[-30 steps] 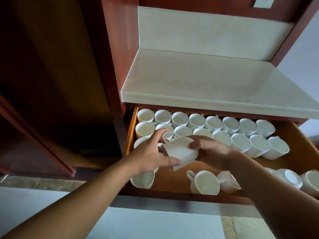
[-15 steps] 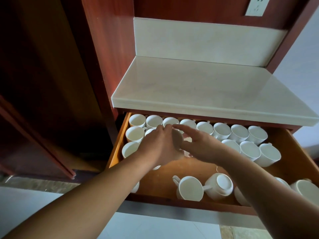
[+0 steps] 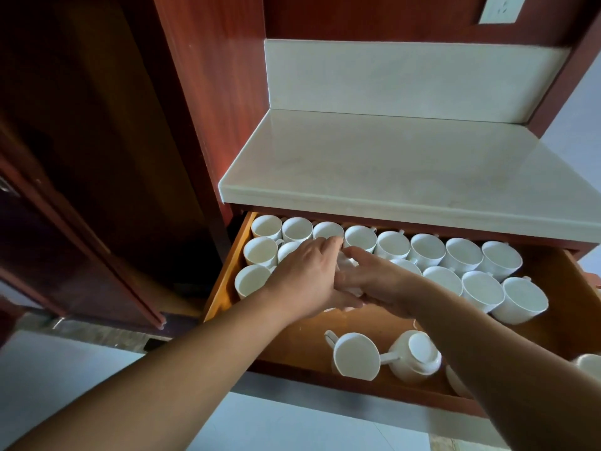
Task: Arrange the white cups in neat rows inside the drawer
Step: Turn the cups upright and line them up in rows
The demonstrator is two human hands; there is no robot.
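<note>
Since a second ago, your two hands had carried the plain white ceramic cup from the middle of the open wooden drawer toward its back left corner. It had also dropped from its tilted carry down among the standing cups.

In the head view, your left hand curled over the cup from the drawer's left side. Your right hand pinched it from the drawer's right side between forefinger and thumb. Only a sliver of white showed between them, so whether the cup had already landed could not be told. It sat in the second row from the drawer's back.

The step in hand looked like seating this cup in that row. The next move probably called for letting go cleanly, then reaching to the drawer's front for a loose cup.

Counted: eight cups stood in the back row. Six more second-row cups showed clear of your hands. One cup began a third row at the drawer's left wall. At the drawer's front lay four loose cups: one upright, one tipped over, and two partly hidden.
</note>
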